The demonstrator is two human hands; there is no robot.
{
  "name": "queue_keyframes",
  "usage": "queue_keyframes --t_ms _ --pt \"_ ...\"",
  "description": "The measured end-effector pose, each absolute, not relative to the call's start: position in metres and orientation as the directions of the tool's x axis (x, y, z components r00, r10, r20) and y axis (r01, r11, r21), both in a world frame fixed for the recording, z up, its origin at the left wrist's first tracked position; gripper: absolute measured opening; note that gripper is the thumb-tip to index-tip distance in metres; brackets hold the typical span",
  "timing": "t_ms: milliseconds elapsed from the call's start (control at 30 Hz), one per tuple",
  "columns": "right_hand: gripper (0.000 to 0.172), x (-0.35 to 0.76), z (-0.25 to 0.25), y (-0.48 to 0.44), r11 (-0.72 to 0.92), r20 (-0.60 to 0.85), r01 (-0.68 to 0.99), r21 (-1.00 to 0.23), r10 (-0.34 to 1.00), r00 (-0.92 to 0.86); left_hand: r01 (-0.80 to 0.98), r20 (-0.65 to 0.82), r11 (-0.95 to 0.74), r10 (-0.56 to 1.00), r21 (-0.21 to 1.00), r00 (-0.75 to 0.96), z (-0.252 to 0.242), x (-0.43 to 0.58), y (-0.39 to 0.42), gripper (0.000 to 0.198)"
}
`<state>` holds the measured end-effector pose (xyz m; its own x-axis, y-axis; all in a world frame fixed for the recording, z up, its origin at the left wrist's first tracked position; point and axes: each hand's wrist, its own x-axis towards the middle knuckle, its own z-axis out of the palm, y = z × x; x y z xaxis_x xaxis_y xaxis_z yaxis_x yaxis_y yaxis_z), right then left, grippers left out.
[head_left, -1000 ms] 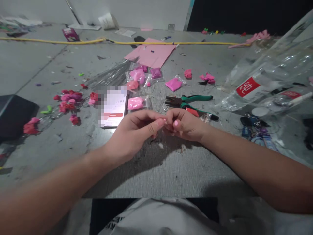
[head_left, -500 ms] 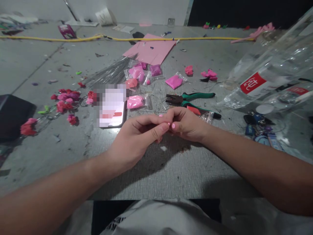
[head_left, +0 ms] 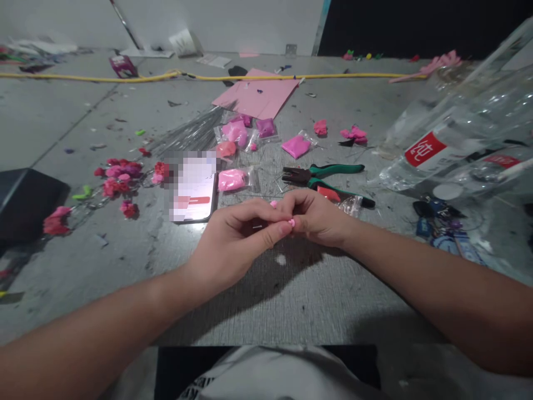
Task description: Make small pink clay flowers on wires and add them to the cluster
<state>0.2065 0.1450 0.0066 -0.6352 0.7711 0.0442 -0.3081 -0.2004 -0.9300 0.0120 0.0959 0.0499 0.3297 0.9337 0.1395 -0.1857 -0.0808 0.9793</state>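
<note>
Fingers of the left hand [head_left: 235, 236] and right hand [head_left: 327, 222] pinch one small pink bit [head_left: 292, 223] between their tips, over the tabletop [head_left: 254, 316]. Half a second ago two pink specks showed apart there; now one shows, so they are perhaps being pressed together. Another pink lump [head_left: 273, 204] peeks out behind. Around lie one phone [head_left: 197, 209], one pair of pliers [head_left: 302, 176], one pink sheet [head_left: 266, 95], and at least two bottles [head_left: 447, 153].

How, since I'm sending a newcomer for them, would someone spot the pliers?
On the grey table, find the red-labelled bottles at the right. The pliers lie left of them, beyond the right hand. Their splayed green handles set them apart from the pink packet nearby.
</note>
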Motion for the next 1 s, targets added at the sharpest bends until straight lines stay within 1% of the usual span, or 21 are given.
queue_keyframes --t_ms 100,233,433,600,800,1000 --pt "0.041 0.206 0.007 0.144 -0.208 0.028 -0.299 -0.931 0.779 -0.627 -0.134 0.151 -0.114 0.938 0.984 0.311 0.052 0.011 0.096 0.012" --pt "0.042 0.206 0.006 0.143 -0.228 0.015 -0.311 -0.923 0.784 -0.620 -0.023 0.205 -0.208 0.932 0.978 0.299 0.056 0.011 0.094 0.013" --pt "0.040 0.203 0.008 0.141 -0.243 0.011 -0.327 -0.913 0.788 -0.616 0.025 0.283 -0.299 0.924 0.954 0.258 0.057 0.011 0.093 0.014" --pt "0.037 0.203 0.008 0.141 -0.208 0.031 -0.326 -0.922 0.800 -0.599 0.056 0.220 -0.240 0.945 0.969 0.242 0.059 0.011 0.092 0.006" --pt "0.042 0.200 0.007 0.137 -0.152 0.035 -0.302 -0.941 0.845 -0.534 0.018 0.223 -0.234 0.946 0.972 0.235 0.057 0.010 0.093 0.004" --pt "0.050 0.197 0.017 0.131 -0.020 0.069 -0.182 -0.983 0.880 -0.471 -0.033 0.182 -0.179 0.953 0.983 0.241 0.053 0.007 0.096 0.006"
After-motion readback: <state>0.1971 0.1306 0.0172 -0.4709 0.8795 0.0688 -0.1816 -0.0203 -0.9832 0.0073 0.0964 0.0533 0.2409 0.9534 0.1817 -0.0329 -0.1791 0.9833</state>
